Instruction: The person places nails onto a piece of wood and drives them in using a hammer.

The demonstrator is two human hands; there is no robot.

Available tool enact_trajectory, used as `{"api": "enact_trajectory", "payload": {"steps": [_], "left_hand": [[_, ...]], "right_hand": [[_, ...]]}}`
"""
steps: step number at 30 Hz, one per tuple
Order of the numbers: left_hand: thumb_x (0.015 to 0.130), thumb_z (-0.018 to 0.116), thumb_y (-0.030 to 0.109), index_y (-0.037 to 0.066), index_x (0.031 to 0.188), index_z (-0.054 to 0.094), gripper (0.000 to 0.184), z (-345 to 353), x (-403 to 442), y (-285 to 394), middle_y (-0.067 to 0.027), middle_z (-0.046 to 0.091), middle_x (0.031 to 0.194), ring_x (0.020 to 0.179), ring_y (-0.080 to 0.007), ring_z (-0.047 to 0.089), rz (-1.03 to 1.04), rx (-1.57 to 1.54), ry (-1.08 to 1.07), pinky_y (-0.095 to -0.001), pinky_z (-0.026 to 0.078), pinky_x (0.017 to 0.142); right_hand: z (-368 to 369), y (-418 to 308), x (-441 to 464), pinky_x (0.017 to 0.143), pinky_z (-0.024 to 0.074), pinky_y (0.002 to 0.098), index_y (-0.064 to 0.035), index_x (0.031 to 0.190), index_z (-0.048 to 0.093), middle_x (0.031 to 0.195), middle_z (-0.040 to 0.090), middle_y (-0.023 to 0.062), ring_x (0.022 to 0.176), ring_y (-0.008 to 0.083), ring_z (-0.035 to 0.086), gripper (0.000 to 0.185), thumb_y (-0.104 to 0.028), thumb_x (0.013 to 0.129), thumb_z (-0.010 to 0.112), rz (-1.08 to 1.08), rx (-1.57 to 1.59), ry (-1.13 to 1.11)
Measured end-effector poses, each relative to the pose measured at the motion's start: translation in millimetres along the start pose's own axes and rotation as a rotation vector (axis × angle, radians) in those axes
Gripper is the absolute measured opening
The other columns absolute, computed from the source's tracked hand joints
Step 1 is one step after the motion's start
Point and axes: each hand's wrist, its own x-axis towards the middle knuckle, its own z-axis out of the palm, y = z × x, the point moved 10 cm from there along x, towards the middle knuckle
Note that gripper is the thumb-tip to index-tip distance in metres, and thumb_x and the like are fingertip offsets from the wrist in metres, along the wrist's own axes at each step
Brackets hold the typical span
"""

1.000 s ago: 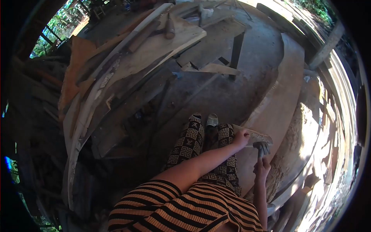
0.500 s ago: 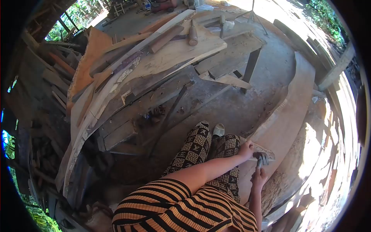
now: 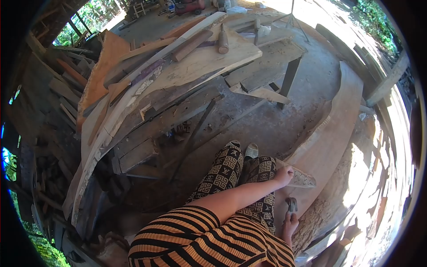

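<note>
My right hand [image 3: 290, 223] is wrapped round the handle of a claw hammer [image 3: 291, 204], its metal head apart from the small board and nearer my body. My left hand [image 3: 283, 175] is closed, fingers pinched together, over the inner end of a small pointed wooden piece [image 3: 303, 179]. Whatever is between those fingers is too small or hidden to make out. Small marks dot the face of that pointed piece. It lies across a long, wide wooden slab [image 3: 327, 138] with a rough, wavy edge, beside my right leg.
Ahead on the left, a large pale slab [image 3: 195, 62] rests on a heap of boards, with a wooden-handled tool [image 3: 223, 43] on it. A low wooden bench [image 3: 267, 62] stands behind. Rough timber [image 3: 333, 209] lies at the right. Thin tripod legs [image 3: 291, 20] stand farther back.
My right hand has drawn the hammer back toward my body, away from the pointed wooden piece. My left hand stays closed at nearly the same spot.
</note>
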Motion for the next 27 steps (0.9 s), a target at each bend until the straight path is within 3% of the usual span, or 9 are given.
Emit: {"api": "enact_trajectory", "payload": {"steps": [5,11,17,27], "left_hand": [[0.08,0.063,0.009,0.001,0.082,0.063,0.008,2.3,-0.5,-3.0,-0.0124,0.066,0.075,0.071,-0.0221,0.064,0.014,0.009,-0.021,-0.0338,0.049,0.066],[0.077,0.064,0.01,0.003,0.076,0.064,0.007,6.0,0.4,-4.7,-0.0134,0.066,0.075,0.07,-0.0245,0.064,0.042,0.076,-0.036,-0.0349,0.05,0.066],[0.076,0.062,0.01,0.005,0.077,0.065,0.006,17.7,-5.6,1.1,-0.0138,0.066,0.076,0.072,-0.0295,0.065,0.072,0.239,-0.155,-0.0383,0.051,0.066],[0.076,0.057,0.01,0.006,0.075,0.064,0.008,22.1,-11.5,18.2,-0.0156,0.065,0.075,0.074,-0.0344,0.064,0.109,0.448,-0.222,-0.0435,0.051,0.069]], "right_hand": [[1.5,-13.5,-5.1,0.047,0.0334,0.0345,0.0014,0.079,0.06,0.052,0.046,0.0059,0.048,0.0139,0.039,0.033,-0.031,0.088,0.063,-0.159,-0.144,0.059],[-2.1,-4.0,0.4,0.05,0.0346,0.0375,0.0015,0.081,0.059,0.056,0.047,0.0099,0.049,0.0182,0.039,0.034,-0.032,0.088,0.062,-0.057,-0.099,0.036],[-4.0,-16.5,0.1,0.049,0.0347,0.0399,0.0008,0.084,0.06,0.056,0.048,0.0114,0.047,0.0233,0.04,0.04,-0.039,0.09,0.058,-0.109,-0.23,0.044],[-2.1,-22.4,-3.1,0.05,0.0365,0.0419,-0.0005,0.087,0.061,0.056,0.05,0.0147,0.048,0.029,0.047,0.039,-0.039,0.09,0.057,-0.118,-0.308,0.059]]}}
